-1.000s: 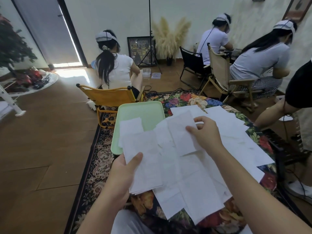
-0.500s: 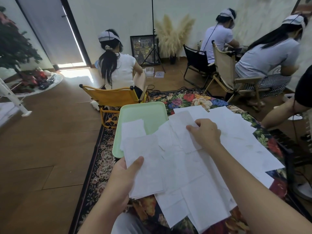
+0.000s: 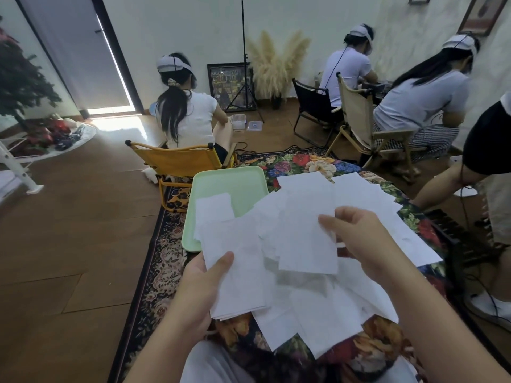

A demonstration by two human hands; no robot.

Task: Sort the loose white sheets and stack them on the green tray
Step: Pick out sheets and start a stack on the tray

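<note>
My left hand [image 3: 203, 286] grips a small stack of white sheets [image 3: 237, 272] by its lower left side, thumb on top. My right hand [image 3: 356, 233] pinches a single white sheet [image 3: 307, 239] lifted above the pile. Many loose white sheets [image 3: 367, 214] lie spread over the floral tablecloth [image 3: 298, 161]. The pale green tray [image 3: 232, 186] sits at the table's far left, with one white sheet [image 3: 214, 208] on its near part. The held stack hides the tray's near edge.
A yellow folding chair [image 3: 177, 164] with a seated person stands just beyond the tray. Other seated people and chairs [image 3: 359, 120] are at the back right. A person's leg [image 3: 448, 181] is close to the table's right side. Wooden floor [image 3: 69, 230] lies left.
My right hand has lifted one sheet off the pile and drawn it nearer, toward the stack in my left hand. The left hand's stack stayed roughly where it was.
</note>
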